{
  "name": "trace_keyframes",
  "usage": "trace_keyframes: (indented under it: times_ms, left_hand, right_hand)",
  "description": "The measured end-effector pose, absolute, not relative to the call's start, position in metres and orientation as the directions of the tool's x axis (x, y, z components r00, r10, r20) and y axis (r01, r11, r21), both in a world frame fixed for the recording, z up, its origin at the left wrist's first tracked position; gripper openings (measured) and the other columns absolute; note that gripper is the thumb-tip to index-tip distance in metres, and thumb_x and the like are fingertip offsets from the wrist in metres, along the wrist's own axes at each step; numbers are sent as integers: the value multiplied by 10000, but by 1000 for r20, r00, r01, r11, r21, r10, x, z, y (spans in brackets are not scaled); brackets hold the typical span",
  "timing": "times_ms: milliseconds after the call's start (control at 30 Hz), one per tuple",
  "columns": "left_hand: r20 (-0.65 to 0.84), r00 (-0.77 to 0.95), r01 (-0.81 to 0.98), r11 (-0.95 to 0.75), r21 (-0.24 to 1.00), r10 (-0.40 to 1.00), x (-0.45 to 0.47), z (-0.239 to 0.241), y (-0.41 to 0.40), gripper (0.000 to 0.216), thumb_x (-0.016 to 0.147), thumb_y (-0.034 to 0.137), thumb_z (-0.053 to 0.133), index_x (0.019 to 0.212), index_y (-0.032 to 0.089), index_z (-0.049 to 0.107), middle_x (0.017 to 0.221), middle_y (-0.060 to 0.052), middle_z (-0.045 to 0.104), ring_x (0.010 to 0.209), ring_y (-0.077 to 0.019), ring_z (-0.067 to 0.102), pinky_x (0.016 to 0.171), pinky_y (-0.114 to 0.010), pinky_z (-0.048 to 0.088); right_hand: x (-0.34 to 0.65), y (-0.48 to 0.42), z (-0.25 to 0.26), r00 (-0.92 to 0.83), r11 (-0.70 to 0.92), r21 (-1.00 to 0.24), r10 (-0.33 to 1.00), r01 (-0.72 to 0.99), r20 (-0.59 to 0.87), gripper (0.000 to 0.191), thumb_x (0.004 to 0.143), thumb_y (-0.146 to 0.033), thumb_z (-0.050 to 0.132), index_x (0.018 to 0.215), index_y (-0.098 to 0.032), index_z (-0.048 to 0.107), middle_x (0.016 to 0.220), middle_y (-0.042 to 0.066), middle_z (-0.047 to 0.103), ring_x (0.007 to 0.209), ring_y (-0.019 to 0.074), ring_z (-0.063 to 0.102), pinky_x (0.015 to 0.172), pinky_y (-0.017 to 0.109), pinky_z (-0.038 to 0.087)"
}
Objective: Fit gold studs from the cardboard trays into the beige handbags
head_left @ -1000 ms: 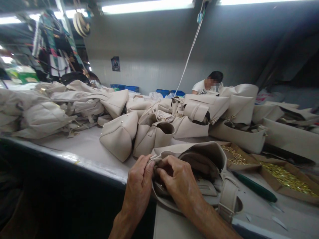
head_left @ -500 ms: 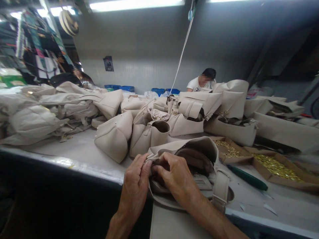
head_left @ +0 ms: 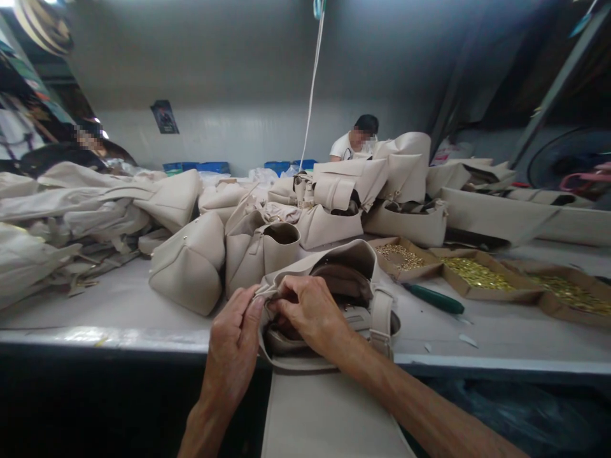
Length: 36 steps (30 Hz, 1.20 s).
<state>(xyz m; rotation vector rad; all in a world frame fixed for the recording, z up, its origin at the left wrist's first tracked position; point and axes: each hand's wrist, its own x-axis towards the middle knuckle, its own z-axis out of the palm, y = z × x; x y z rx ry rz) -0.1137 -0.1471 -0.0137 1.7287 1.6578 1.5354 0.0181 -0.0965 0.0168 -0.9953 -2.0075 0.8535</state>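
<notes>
A beige handbag [head_left: 365, 254] lies on its side at the table's front edge, its mouth toward me and its long flap [head_left: 329, 413] hanging down over the edge. My left hand [head_left: 236, 334] is closed on the bag's left rim, thumb on top. Just inside that rim, my right hand [head_left: 308, 312] pinches at the same corner with thumb and forefinger. Whether a small part sits between its fingertips is hidden. A strap with a covered buckle [head_left: 382, 318] sticks out at the bag's right side.
Open cardboard trays of gold metal fittings [head_left: 477, 272] stand to the right, with a green-handled tool [head_left: 434, 298] before them. More beige bags [head_left: 191, 264] crowd the table [head_left: 143, 318] behind and to the left. A co-worker [head_left: 356, 140] sits across.
My view has swung to the right, so everything sits further left in the picture. Both hands stay on the same corner of the bag.
</notes>
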Motion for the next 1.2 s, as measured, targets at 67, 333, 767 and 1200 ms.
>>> trace_keyframes:
  times_ms: [67, 333, 767, 1200]
  left_hand:
    - [478, -228, 540, -298, 787, 848, -114, -15, -147, 326, 945, 382, 415, 1110, 184, 614, 1085, -42, 629, 955, -166, 586, 874, -252, 430]
    - [392, -245, 423, -267, 866, 887, -118, -15, -144, 372, 926, 434, 427, 1124, 177, 609, 1098, -54, 667, 1002, -190, 597, 881, -270, 448]
    - [424, -229, 456, -288, 842, 876, -121, -13, -136, 349, 915, 419, 460, 1095, 192, 655, 1078, -27, 701, 1005, -164, 617, 887, -219, 448]
    - [433, -215, 465, -298, 834, 875, -117, -13, -127, 369, 898, 444, 457, 1057, 186, 669, 1031, -36, 712, 976, -196, 625, 862, -259, 455]
  right_hand:
    - [18, -96, 17, -435, 516, -763, 833, 389, 342, 190, 748, -99, 613, 607, -170, 509, 574, -36, 575, 572, 98, 541, 548, 197, 354]
    - [12, -100, 16, -386, 555, -660, 830, 507, 403, 182, 708, -90, 675, 626, -157, 527, 658, -22, 574, 628, 102, 501, 596, 217, 332]
    - [17, -80, 21, -481, 559, -682, 811, 472, 333, 194, 710, -114, 714, 602, -146, 556, 540, -49, 543, 559, 82, 491, 557, 196, 302]
    - [30, -65, 26, -614, 713, -464, 695, 525, 374, 240, 757, -186, 725, 629, -140, 527, 580, -50, 487, 576, 78, 424, 561, 213, 268]
